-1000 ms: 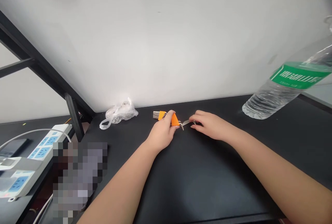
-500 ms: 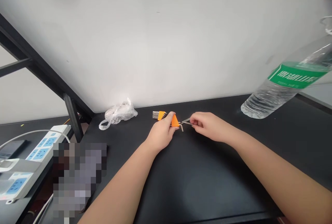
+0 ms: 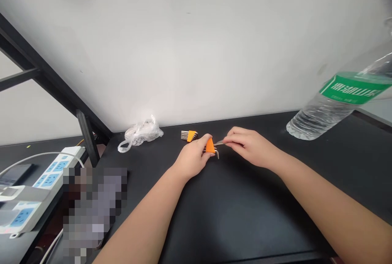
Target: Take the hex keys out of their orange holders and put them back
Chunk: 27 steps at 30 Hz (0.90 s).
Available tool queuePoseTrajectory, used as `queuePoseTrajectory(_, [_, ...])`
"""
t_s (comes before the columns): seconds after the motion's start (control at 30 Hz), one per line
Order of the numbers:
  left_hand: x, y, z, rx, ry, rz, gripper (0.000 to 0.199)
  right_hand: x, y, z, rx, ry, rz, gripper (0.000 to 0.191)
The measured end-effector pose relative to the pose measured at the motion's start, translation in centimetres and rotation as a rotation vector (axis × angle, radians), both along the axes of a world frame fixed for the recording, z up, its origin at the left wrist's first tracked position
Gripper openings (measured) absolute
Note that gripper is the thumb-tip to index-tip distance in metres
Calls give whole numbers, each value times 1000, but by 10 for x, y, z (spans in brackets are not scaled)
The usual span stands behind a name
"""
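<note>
My left hand is closed around an orange hex key holder, thumb on top. A bent metal key end sticks out below the holder's right side. In my right hand, thumb and fingers pinch a metal hex key whose other end meets the right edge of the holder. Just beyond my left hand lies a second orange holder with several metal hex keys in it, their ends pointing left. My left hand partly hides this set.
A crumpled clear plastic bag lies by the wall on the black table. At the right stands a large water bottle with a green label. On the left are a white power strip, a black metal frame and a blurred-out object.
The hex key in my right hand has swung into line with the orange holder and reaches its edge. My left hand has turned slightly, tipping the holder.
</note>
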State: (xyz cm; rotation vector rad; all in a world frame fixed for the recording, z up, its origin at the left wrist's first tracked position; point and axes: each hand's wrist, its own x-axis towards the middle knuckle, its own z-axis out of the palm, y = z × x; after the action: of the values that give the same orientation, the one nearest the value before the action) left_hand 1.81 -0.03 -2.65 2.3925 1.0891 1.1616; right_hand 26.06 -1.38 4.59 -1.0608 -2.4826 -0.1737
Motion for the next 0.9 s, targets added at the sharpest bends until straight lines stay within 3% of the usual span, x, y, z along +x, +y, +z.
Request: queuePoseTrajectory(0.9, [0, 0, 0, -83, -158, -85, 38, -8, -13, 4, 30, 34, 1, 28])
